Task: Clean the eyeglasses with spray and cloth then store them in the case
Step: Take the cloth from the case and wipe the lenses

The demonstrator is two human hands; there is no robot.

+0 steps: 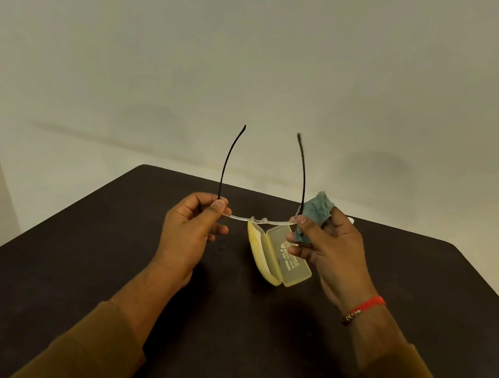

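Observation:
The eyeglasses (257, 220) have a clear front and thin black temples that point away from me, unfolded. My left hand (192, 229) pinches the left end of the frame. My right hand (327, 249) pinches the right end and also holds a crumpled grey-blue cloth (315, 212) against that corner. The glasses hang in the air above the table. Below them, a pale yellow case (276, 257) lies open on the dark table (95, 261), lid to the right. Only a small white bit (350, 220) shows behind my right hand; I cannot tell what it is.
The dark table's far edge runs just behind my hands, with a plain pale wall (264, 58) beyond. Brown sleeves cover both forearms, and a red band sits on my right wrist (366, 306).

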